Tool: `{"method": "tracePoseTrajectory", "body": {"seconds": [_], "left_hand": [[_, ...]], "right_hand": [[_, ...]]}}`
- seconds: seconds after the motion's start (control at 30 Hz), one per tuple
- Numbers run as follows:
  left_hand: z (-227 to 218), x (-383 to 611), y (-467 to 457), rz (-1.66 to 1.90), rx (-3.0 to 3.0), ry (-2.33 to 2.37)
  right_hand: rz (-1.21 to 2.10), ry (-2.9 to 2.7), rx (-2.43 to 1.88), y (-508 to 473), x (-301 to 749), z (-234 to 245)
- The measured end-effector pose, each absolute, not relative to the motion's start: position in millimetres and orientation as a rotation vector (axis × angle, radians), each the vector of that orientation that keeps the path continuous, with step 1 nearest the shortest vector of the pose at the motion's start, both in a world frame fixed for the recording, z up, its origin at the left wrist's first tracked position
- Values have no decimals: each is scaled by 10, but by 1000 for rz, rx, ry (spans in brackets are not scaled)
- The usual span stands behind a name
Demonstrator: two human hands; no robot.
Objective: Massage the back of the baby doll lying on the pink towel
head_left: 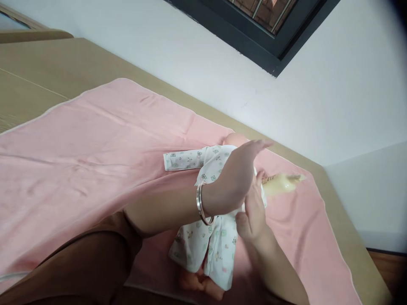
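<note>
A doll in white printed clothes lies on its back, as far as I can tell, on a pink cloth (104,140). The printed outfit (190,250) has one long sleeve stretched out to the left. Its orange-pink feet (202,283) show at the near end, and a bit of its head (234,138) at the far end; my hands hide the chest. My left hand (233,178), bangles at its wrist, is over the doll's upper body with fingers stretched out. Just below it my right hand (254,207) has its fingers extended and thumb apart, touching or nearly touching my left hand. Nothing is visible in either.
A pale yellow bottle (282,184) lies on the cloth right of my hands. The cloth covers much of a wooden tabletop (34,67). Behind the table's far edge rise a white wall (140,38) and a dark-framed window (248,38).
</note>
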State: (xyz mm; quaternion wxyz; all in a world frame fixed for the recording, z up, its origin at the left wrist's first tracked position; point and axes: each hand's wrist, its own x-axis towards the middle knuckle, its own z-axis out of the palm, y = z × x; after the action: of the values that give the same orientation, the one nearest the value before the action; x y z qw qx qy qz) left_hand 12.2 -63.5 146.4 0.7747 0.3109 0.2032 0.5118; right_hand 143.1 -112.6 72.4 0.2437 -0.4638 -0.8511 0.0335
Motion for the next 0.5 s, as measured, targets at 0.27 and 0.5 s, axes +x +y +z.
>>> {"method": "tracePoseTrajectory", "body": {"seconds": [0.27, 0.5], "left_hand": [[980, 382, 26, 1420, 1582, 856], [600, 409, 280, 900, 2106, 1459]], "right_hand": [[225, -2318, -1381, -494, 1511, 407], [188, -2158, -1450, -198, 1765, 154]]}}
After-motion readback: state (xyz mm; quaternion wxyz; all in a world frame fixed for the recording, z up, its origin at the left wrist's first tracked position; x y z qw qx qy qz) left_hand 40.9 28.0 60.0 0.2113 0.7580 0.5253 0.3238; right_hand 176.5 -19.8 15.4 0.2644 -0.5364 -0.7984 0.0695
